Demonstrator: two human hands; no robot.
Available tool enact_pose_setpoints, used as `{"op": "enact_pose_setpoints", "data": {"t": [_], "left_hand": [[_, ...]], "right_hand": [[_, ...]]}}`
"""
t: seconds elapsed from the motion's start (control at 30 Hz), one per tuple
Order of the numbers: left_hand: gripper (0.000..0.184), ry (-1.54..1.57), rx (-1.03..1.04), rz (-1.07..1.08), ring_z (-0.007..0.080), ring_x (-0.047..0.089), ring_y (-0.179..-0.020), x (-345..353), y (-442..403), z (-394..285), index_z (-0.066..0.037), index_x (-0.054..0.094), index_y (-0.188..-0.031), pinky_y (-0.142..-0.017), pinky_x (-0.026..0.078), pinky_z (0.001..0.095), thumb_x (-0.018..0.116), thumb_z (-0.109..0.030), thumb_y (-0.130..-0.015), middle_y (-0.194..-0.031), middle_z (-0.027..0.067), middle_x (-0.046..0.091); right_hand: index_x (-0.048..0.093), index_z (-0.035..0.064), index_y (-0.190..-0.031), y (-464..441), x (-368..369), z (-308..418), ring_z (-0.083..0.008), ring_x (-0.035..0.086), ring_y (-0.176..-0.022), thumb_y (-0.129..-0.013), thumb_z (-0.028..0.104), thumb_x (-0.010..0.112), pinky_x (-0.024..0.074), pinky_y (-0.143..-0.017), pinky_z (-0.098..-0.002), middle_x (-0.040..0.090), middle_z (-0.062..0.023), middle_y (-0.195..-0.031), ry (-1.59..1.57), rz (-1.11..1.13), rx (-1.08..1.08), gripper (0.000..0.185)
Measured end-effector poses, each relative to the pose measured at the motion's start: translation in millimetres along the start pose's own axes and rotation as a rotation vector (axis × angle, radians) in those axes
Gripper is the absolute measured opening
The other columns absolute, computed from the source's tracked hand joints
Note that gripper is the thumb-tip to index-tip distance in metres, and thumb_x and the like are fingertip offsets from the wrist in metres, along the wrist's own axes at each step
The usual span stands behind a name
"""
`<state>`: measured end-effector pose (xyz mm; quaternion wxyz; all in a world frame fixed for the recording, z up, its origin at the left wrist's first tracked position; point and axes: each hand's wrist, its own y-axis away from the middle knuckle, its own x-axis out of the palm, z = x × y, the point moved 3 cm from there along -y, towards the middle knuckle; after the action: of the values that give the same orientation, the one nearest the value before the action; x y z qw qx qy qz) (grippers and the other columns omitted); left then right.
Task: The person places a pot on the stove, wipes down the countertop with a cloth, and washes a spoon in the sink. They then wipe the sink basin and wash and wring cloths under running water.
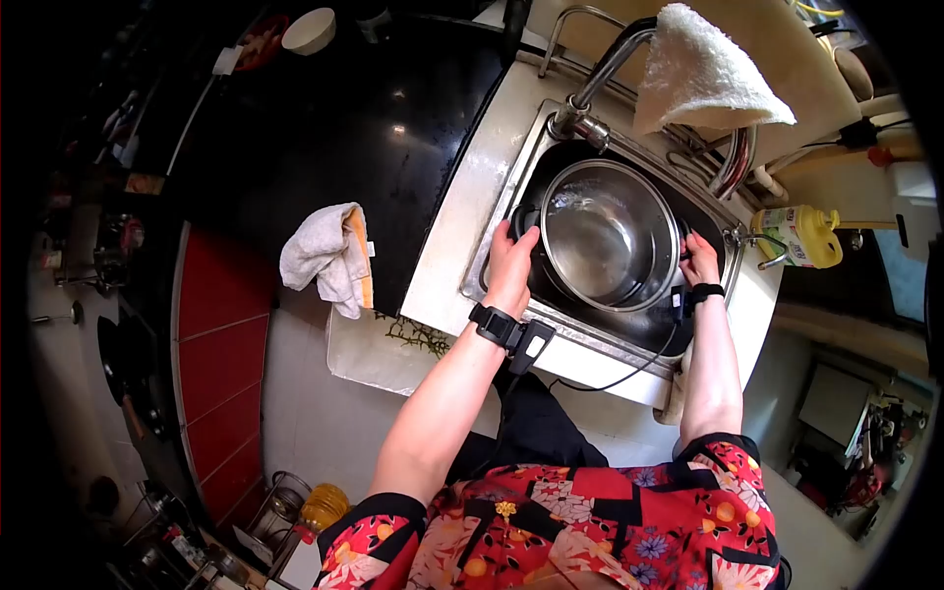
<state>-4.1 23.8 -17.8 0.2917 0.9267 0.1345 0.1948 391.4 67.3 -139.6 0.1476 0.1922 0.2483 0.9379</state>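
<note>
A round stainless steel pot [602, 241] sits within the sink [654, 334], tilted slightly, with some water at its bottom. My left hand [509, 264] is closed round the dark handle on the pot's left side. On the opposite side, my right hand [699, 260] grips the other handle, its fingers partly hidden by the rim. Above the pot's far edge is the metal faucet [590, 123]; whether water runs from it I cannot tell.
A white towel [703, 74] hangs over the faucet pipe. To the right stands a yellow detergent bottle [811, 236]. A grey cloth [329, 258] drapes over the black counter's [334, 128] edge, and a white bowl [309, 31] is at the far left. A cable runs from my left wrist.
</note>
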Motion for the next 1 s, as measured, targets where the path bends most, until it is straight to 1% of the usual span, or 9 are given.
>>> {"op": "enact_pose_setpoints", "data": {"t": [0.2, 0.23, 0.3, 0.37, 0.47, 0.5, 0.63, 0.9, 1.0], "left_hand": [[0.045, -0.050, 0.028, 0.075, 0.0162, 0.054, -0.101, 18, 28, -11, 0.005, 0.044, -0.123, -0.089, 0.041, 0.0264, 0.062, -0.013, -0.086, -0.110, 0.0117, 0.058], [0.060, -0.084, 0.072, 0.138, 0.0043, 0.048, -0.076, 18, 33, -15, 0.001, 0.040, -0.132, -0.058, 0.035, 0.0188, 0.065, -0.026, -0.085, -0.092, -0.0011, 0.055], [0.039, -0.041, 0.051, 0.118, 0.0150, 0.056, -0.097, 25, 57, -30, 0.003, 0.048, -0.119, -0.086, 0.043, 0.0264, 0.061, -0.012, -0.085, -0.107, 0.0092, 0.059], [0.039, -0.066, 0.074, 0.199, 0.0155, 0.057, -0.095, 25, 70, -33, 0.004, 0.048, -0.118, -0.084, 0.046, 0.0281, 0.061, -0.011, -0.084, -0.107, 0.0100, 0.060], [0.056, -0.137, 0.193, 0.103, 0.0258, 0.050, -0.110, 17, 78, -22, 0.005, 0.044, -0.122, -0.096, 0.041, 0.0365, 0.067, -0.016, -0.075, -0.121, 0.0178, 0.052], [0.083, -0.104, 0.073, 0.205, 0.0327, 0.027, -0.136, 15, 86, -30, 0.006, 0.029, -0.138, -0.111, 0.024, 0.0395, 0.071, -0.028, -0.075, -0.145, 0.0242, 0.029], [0.047, 0.098, 0.179, 0.266, 0.0170, 0.051, -0.100, -8, 109, -28, 0.000, 0.048, -0.118, -0.089, 0.042, 0.0311, 0.067, -0.015, -0.077, -0.107, 0.0095, 0.056], [0.030, 0.093, 0.377, 0.185, 0.0132, 0.052, -0.069, -120, 185, -73, 0.001, 0.054, -0.096, -0.058, 0.042, 0.0282, 0.065, -0.017, -0.074, -0.078, 0.0060, 0.056], [0.036, 0.088, 0.404, 0.141, 0.0150, 0.055, -0.087, -197, 234, -95, 0.003, 0.055, -0.105, -0.076, 0.044, 0.0296, 0.067, -0.016, -0.076, -0.094, 0.0104, 0.060]], "right_hand": [[0.047, -0.0009, -0.127, 28, -12, 53, -0.0123, 0.053, -0.066, -0.095, 0.009, 0.052, 0.0465, -0.061, -0.0237, 0.060, -0.0069, -0.082, 0.043, -0.118, -0.077, 0.034], [0.046, 0.0000, -0.130, 29, -16, 59, -0.0128, 0.053, -0.066, -0.095, 0.011, 0.053, 0.0464, -0.061, -0.0233, 0.061, -0.0085, -0.084, 0.024, -0.042, -0.086, 0.037], [0.047, 0.0015, -0.129, 52, -17, 74, -0.0114, 0.054, -0.068, -0.094, 0.012, 0.054, 0.0463, -0.060, -0.0224, 0.062, -0.0070, -0.087, 0.066, -0.081, -0.148, 0.037], [0.051, 0.0030, -0.125, 79, -27, 93, -0.0093, 0.055, -0.070, -0.093, 0.013, 0.056, 0.0459, -0.060, -0.0211, 0.063, -0.0035, -0.089, 0.170, -0.179, -0.096, 0.034], [0.056, -0.0003, -0.114, 133, 24, 124, -0.0132, 0.060, -0.083, -0.090, 0.010, 0.057, 0.0507, -0.076, -0.0264, 0.063, -0.0050, -0.093, 0.251, -0.100, -0.100, 0.026], [0.056, -0.0013, -0.112, 147, 34, 132, -0.0156, 0.060, -0.090, -0.090, 0.009, 0.054, 0.0505, -0.080, -0.0287, 0.062, -0.0076, -0.098, 0.204, -0.023, -0.056, 0.024], [0.054, -0.0008, -0.119, 282, 151, 118, -0.0179, 0.057, -0.103, -0.095, 0.021, 0.048, 0.0460, -0.090, -0.0348, 0.060, -0.0092, -0.113, 0.459, 0.352, -0.502, 0.033], [0.054, -0.0008, -0.120, 355, 247, 54, -0.0173, 0.056, -0.102, -0.096, 0.021, 0.048, 0.0461, -0.089, -0.0340, 0.060, -0.0090, -0.112, 0.394, 0.393, -0.341, 0.033], [0.054, -0.0009, -0.120, 383, 282, 33, -0.0171, 0.056, -0.101, -0.096, 0.021, 0.048, 0.0461, -0.088, -0.0337, 0.060, -0.0089, -0.112, 0.367, 0.471, -0.325, 0.033]]}}
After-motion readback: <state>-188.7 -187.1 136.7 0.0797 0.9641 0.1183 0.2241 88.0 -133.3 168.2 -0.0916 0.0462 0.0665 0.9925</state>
